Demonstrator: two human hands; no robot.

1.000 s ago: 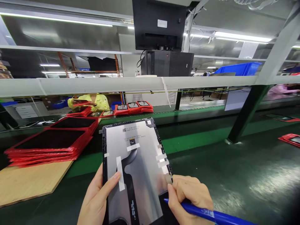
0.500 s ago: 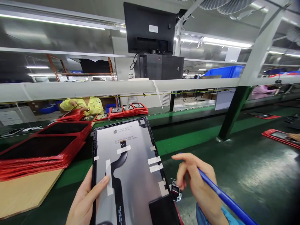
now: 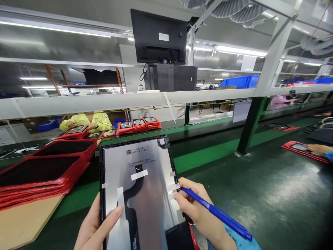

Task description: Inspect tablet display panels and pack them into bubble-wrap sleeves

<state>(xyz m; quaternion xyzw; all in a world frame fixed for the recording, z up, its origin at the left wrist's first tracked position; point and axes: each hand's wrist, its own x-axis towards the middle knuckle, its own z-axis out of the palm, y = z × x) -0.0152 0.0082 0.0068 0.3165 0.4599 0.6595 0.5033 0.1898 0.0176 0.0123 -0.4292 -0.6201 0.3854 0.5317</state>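
Note:
My left hand [image 3: 100,225] grips the left edge of a tablet screen panel [image 3: 153,194], thumb on its silvery back and the other fingers underneath. The panel is tilted toward me. It has a black frame, a black flex cable [image 3: 132,205], printed codes and several strips of white tape [image 3: 139,174]. In my right hand [image 3: 197,208] is a blue pen [image 3: 218,213], its narrow end by the panel's right edge. The thumb and index finger of that hand touch the edge beside the tape pieces there.
Red-wrapped black panels [image 3: 44,170] are stacked on the left, above a wooden board [image 3: 28,222]. Smaller red-edged units [image 3: 137,125] stand farther back. A person in yellow [image 3: 87,121] works across the bench. At right, another person's hand [image 3: 316,149] touches a red-edged panel. A green post [image 3: 251,125] rises from the bench.
My right hand has moved left onto the panel's edge, and its fingers have closed there. The pen swung with it. My left hand still holds the panel. The view has shifted slightly.

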